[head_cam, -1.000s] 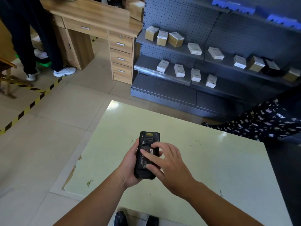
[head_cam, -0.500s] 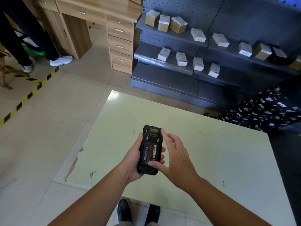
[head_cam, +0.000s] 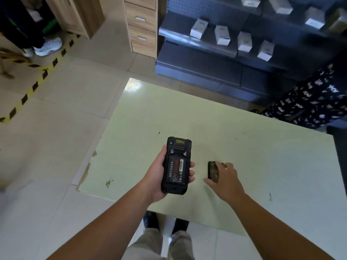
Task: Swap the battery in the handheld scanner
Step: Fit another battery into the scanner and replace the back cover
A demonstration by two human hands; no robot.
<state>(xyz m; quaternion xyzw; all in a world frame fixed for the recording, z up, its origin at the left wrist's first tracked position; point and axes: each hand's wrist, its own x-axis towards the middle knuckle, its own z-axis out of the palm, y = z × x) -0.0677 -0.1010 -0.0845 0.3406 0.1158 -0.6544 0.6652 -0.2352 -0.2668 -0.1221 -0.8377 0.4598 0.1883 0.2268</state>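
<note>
Two hands were at work over the table (head_cam: pixel 244 151), and the move ahead turned on the gap between them. Your left hand (head_cam: pixel 156 177) was closed round the scanner (head_cam: pixel 177 166), back up, long axis running away from you toward the far edge, held above the near edge left of the middle. The battery (head_cam: pixel 176 170) sat in its open bay, label showing, so I judged the swap barely begun. Your right hand (head_cam: pixel 226 180) lay just to the scanner's right, low over the table, fingers loosely curled on a flat dark piece (head_cam: pixel 213 171), probably the cover; whether you still gripped it or had let go, I could not tell. That hand was nearer the battery, which lay to its left.
</note>
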